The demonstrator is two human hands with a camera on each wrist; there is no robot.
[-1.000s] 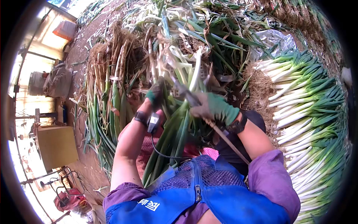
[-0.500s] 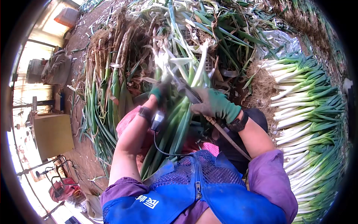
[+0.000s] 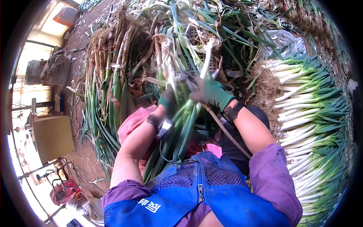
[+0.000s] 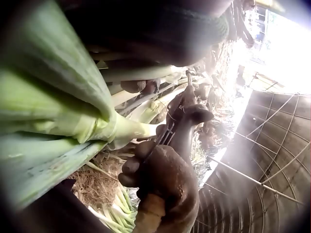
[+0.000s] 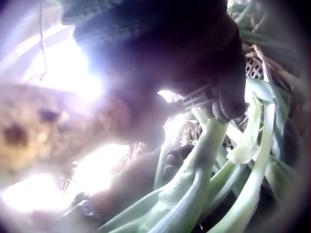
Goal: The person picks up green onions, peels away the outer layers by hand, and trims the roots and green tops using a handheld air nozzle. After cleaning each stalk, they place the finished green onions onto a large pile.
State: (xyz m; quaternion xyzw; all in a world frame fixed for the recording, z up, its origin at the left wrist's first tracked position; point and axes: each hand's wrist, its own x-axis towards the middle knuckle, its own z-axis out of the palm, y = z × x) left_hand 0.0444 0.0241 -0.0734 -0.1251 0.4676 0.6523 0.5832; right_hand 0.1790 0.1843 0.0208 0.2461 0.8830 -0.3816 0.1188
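In the head view my left hand (image 3: pixel 167 99), in a dark and green glove, grips leek stalks (image 3: pixel 184 113) whose green leaves run down toward my lap. My gloved right hand (image 3: pixel 212 94) is just right of them and holds a trigger-type air gun (image 4: pixel 182 133), its hose (image 3: pixel 227 132) trailing back under the right forearm. In the left wrist view the right hand's fingers (image 4: pixel 131 172) wrap the gun's trigger beside the pale part of a leek (image 4: pixel 129 131). The right wrist view shows a leek stem (image 5: pixel 206 145) close below that hand. Loose pale skins (image 3: pixel 166 47) hang beyond both hands.
Untrimmed leeks with brown roots (image 3: pixel 109 56) lie to the left. A long row of cleaned leeks (image 3: pixel 306 125) fills the right side. Leaf waste (image 3: pixel 234 38) heaps over a plastic crate (image 3: pixel 211 62) ahead. A yellowish box (image 3: pixel 53 138) stands far left.
My right hand with the air gun has moved forward, away from my body. My left hand has shifted slightly right, still gripping the leeks. Loose skins over the stalks have changed position.
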